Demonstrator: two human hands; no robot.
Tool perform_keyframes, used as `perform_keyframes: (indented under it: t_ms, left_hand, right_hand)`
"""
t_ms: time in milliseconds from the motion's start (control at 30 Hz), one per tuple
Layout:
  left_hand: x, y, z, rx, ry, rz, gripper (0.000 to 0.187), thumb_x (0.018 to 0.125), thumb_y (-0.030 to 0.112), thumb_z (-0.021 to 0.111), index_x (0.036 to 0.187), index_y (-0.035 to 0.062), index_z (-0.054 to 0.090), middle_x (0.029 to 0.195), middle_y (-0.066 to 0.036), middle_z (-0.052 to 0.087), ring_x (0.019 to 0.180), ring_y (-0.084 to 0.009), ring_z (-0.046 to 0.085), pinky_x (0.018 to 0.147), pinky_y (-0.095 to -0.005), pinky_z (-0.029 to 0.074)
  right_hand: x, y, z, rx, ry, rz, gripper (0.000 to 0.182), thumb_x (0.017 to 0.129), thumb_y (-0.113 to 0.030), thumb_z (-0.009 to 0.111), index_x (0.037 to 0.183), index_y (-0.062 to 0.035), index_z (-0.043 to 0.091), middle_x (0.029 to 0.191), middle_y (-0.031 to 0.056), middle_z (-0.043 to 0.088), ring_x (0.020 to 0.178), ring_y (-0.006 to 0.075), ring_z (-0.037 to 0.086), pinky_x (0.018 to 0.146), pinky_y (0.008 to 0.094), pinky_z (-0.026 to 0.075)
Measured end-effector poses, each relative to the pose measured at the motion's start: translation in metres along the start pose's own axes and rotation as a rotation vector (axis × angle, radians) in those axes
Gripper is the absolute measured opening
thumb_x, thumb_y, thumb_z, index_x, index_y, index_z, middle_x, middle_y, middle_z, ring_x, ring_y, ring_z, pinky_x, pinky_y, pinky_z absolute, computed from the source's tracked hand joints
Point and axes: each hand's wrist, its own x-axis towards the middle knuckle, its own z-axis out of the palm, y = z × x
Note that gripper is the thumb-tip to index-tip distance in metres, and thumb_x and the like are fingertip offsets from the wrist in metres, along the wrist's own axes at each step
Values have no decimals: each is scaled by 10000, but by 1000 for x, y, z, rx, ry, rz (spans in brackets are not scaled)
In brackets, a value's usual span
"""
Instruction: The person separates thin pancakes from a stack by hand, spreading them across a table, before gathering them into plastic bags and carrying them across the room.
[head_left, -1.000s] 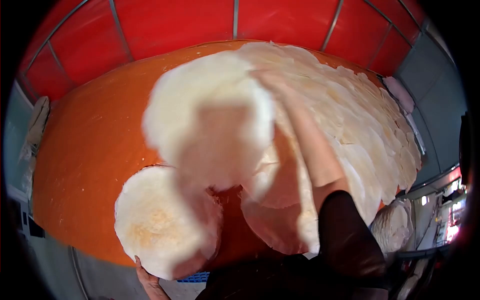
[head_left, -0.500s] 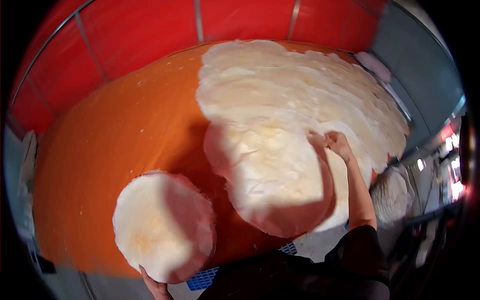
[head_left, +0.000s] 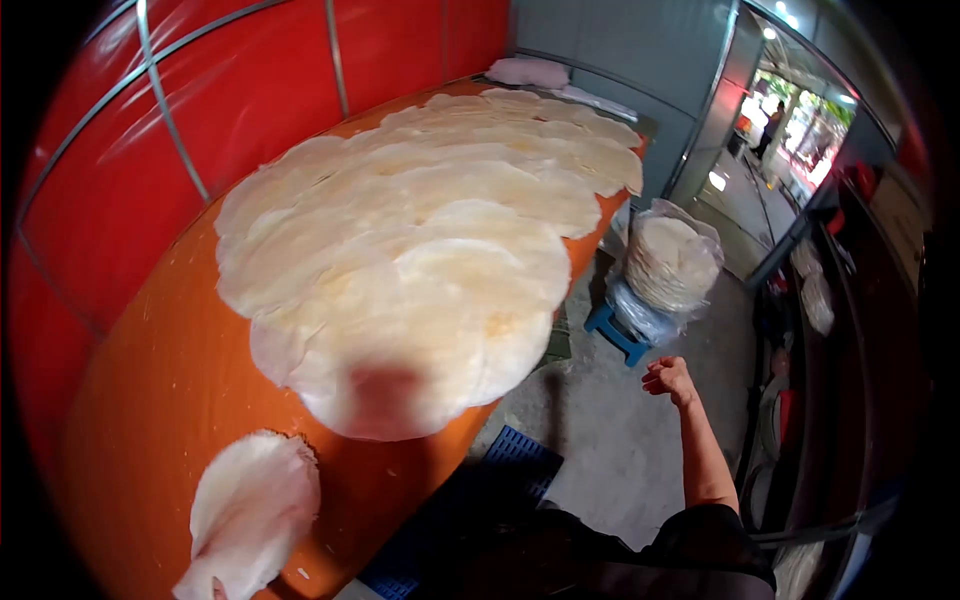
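Observation:
Many thin, pale, round flatbread sheets (head_left: 420,260) overlap on the orange table (head_left: 130,430). At the lower left, a separate flatbread (head_left: 245,510) hangs bent and partly folded. My left hand (head_left: 218,590) grips its near edge; only a fingertip shows and the rest is hidden. My right hand (head_left: 668,378) is over the floor, right of the table, with fingers loosely bent and nothing in them. Beyond it, a stack of flatbreads (head_left: 675,260) in clear plastic stands on a blue stool (head_left: 618,335).
A red wall (head_left: 250,90) with metal bars runs behind the table. A blue plastic grate (head_left: 522,462) lies on the grey floor (head_left: 620,460). Shelves (head_left: 850,330) line the right side. A person (head_left: 770,130) stands far off beyond the doorway.
My view has turned right, bringing the stool and doorway into sight. My right hand has left the flatbreads on the table. The flatbread in my left hand has bent and tilted.

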Motion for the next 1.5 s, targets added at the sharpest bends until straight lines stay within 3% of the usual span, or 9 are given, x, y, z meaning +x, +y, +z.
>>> perform_keyframes:
  t_ms: [267, 500, 700, 833, 1100, 1267, 1333, 1400, 1500]
  left_hand:
    - [-90, 21, 106, 34, -238, 220, 436, 773, 137, 600, 1139, -28, 431, 1092, -132, 494, 970, -223, 497, 851, -347, 409]
    - [-241, -112, 318, -151, -393, 157, 490, 703, 8, 633, 1148, -18, 432, 1021, -114, 543, 877, -217, 547, 799, -343, 452]
    - [-344, -242, 463, 27, -478, -588, 376, 688, -47, 563, 1034, 64, 471, 939, -96, 561, 785, -234, 595, 606, -340, 553]
    - [-428, -317, 573, 189, -739, -715, 232, 747, -20, 525, 978, -13, 505, 887, -119, 574, 752, -229, 601, 552, -305, 552]
    - [-591, -400, 799, 106, -1061, -761, 191, 736, -26, 544, 918, -70, 505, 817, -128, 581, 652, -214, 606, 483, -283, 528]
    - [-671, -416, 918, 70, -1261, -778, 285, 728, -39, 534, 1003, -77, 471, 841, -126, 579, 615, -167, 579, 446, -223, 456]
    - [-698, -429, 961, -2, -1237, -808, 268, 697, -66, 569, 957, -103, 514, 825, -143, 595, 697, -214, 608, 616, -293, 516]
    - [-731, -449, 1000, -6, -1155, -755, 282, 692, -69, 572, 965, -108, 512, 834, -151, 596, 709, -225, 609, 619, -306, 514]
    - [-769, -486, 1055, 53, -1165, -733, 345, 682, -53, 566, 1017, -76, 486, 890, -143, 589, 805, -220, 598, 699, -320, 504]
  right_hand:
    - [2, 211, -154, -9, -13, 117, 59, 720, -13, 483, 704, 10, 534, 577, 72, 538, 447, 169, 514, 415, 281, 424]
    - [-61, 424, -345, -242, 168, 399, 168, 760, -67, 500, 612, 5, 534, 488, 102, 525, 387, 183, 513, 338, 304, 387]
    - [-52, 460, -429, 349, 516, 633, 154, 785, -77, 497, 864, 55, 496, 638, 163, 579, 442, 241, 573, 351, 320, 457]
    - [13, 476, -446, 461, 428, 519, 231, 794, -137, 520, 926, 52, 522, 704, 166, 595, 505, 237, 597, 401, 304, 482]
    - [97, 532, -562, -374, 163, 483, 303, 763, -193, 588, 927, 57, 545, 741, 134, 600, 525, 196, 594, 434, 283, 463]
    - [123, 521, -659, 366, 743, 753, 195, 763, -158, 549, 781, 35, 531, 632, 116, 562, 468, 208, 565, 390, 302, 446]
    - [142, 566, -679, 418, 820, 864, 229, 798, -218, 502, 843, 1, 551, 686, 134, 594, 472, 213, 576, 385, 355, 461]
    - [160, 636, -696, 704, 602, 1033, 177, 778, -160, 501, 809, 3, 562, 686, 131, 599, 466, 231, 571, 401, 356, 464]
    - [261, 590, -747, -29, 140, 867, 181, 753, -147, 520, 820, 13, 573, 691, 130, 606, 488, 215, 581, 414, 342, 465]
